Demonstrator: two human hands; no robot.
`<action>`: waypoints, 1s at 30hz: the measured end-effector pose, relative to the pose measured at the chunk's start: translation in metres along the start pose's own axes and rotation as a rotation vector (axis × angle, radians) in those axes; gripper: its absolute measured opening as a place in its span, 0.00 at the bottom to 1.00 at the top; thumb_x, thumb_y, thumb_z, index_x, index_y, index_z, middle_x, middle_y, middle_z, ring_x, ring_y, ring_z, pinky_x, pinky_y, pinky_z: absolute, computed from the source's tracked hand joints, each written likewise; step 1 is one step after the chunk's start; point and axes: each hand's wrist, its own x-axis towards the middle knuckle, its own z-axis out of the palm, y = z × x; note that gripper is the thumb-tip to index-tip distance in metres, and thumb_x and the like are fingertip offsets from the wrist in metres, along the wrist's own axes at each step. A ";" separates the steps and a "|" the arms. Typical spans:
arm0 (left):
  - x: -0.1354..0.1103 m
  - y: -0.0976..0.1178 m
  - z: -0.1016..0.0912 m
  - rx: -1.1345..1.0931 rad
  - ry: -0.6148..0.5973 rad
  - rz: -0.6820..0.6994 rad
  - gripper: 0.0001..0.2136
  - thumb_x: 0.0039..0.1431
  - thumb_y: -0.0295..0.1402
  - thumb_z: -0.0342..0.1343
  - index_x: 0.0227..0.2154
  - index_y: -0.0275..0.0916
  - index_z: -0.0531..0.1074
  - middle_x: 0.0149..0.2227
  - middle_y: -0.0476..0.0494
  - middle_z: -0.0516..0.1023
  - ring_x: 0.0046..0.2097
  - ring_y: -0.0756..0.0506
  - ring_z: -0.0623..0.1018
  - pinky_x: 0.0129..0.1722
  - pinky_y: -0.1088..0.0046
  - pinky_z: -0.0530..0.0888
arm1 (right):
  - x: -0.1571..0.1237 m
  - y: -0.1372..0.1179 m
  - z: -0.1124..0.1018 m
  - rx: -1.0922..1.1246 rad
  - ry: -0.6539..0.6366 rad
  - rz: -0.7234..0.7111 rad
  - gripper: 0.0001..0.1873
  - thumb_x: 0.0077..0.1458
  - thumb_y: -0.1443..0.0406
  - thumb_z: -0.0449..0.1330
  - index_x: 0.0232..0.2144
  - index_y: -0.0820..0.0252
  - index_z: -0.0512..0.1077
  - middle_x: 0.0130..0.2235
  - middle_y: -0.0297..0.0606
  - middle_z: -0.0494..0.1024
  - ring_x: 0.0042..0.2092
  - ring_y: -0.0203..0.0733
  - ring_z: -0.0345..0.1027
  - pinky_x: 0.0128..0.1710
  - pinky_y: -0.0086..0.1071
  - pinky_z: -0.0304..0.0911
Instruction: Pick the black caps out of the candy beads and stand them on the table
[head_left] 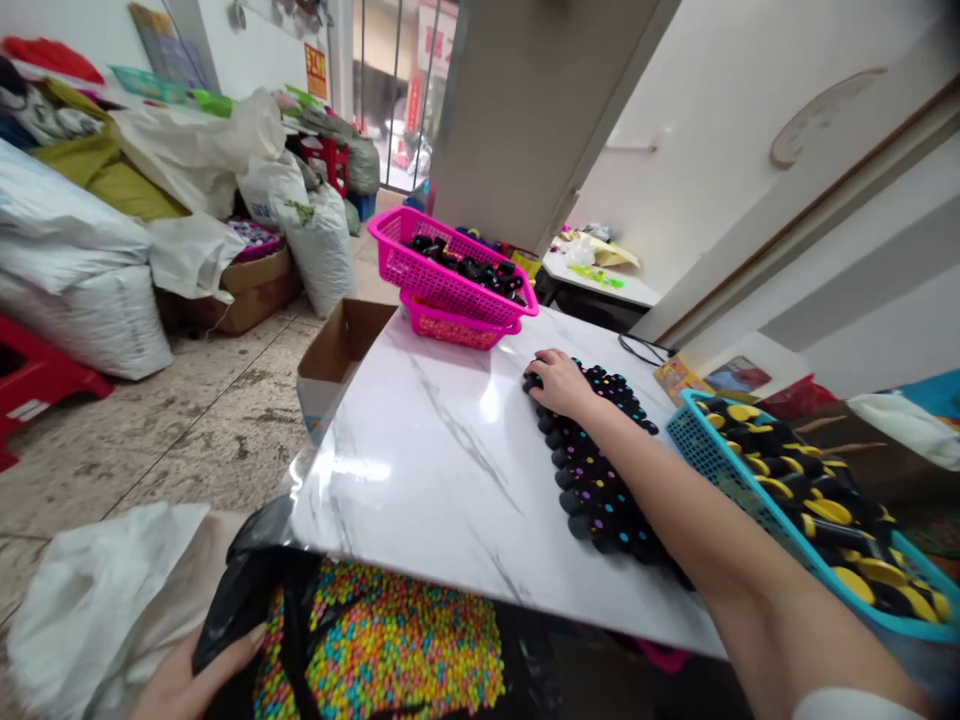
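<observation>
My left hand grips the rim of a black plastic bag at the lower left, thumb on the inner side. Small multicoloured beads fill the bag, partly under the table edge. On the table, my right hand reaches to the far left corner of a block of black cylinders. They stand upright in close rows, with coloured dots on top. Its thumb and fingers curve around a black cylinder at that corner. My right forearm hides part of the block.
The white marbled table carries a pink basket of black pieces, stacked on another pink basket at the far end. A blue basket with black and yellow pieces stands at right. An open carton and white sacks are on the floor.
</observation>
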 end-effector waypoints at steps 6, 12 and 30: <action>-0.013 0.023 0.001 -0.062 -0.118 -0.106 0.29 0.44 0.53 0.65 0.44 0.37 0.75 0.48 0.38 0.80 0.52 0.33 0.77 0.52 0.59 0.74 | -0.043 -0.081 -0.020 0.167 0.039 -0.081 0.17 0.52 0.65 0.66 0.45 0.61 0.76 0.57 0.49 0.71 0.63 0.56 0.59 0.63 0.52 0.52; -0.011 0.015 0.005 -0.126 -0.108 -0.073 0.24 0.47 0.48 0.66 0.42 0.36 0.75 0.43 0.41 0.81 0.41 0.41 0.78 0.39 0.69 0.76 | -0.162 -0.245 -0.032 0.688 -0.367 -0.487 0.15 0.61 0.67 0.59 0.51 0.56 0.72 0.44 0.39 0.81 0.43 0.42 0.76 0.43 0.35 0.75; -0.018 0.020 0.007 -0.194 -0.121 -0.065 0.22 0.45 0.45 0.67 0.42 0.38 0.76 0.41 0.43 0.81 0.39 0.42 0.78 0.36 0.71 0.75 | -0.210 -0.244 0.026 0.713 -0.684 0.084 0.24 0.55 0.66 0.59 0.54 0.53 0.66 0.42 0.38 0.81 0.38 0.45 0.76 0.39 0.37 0.72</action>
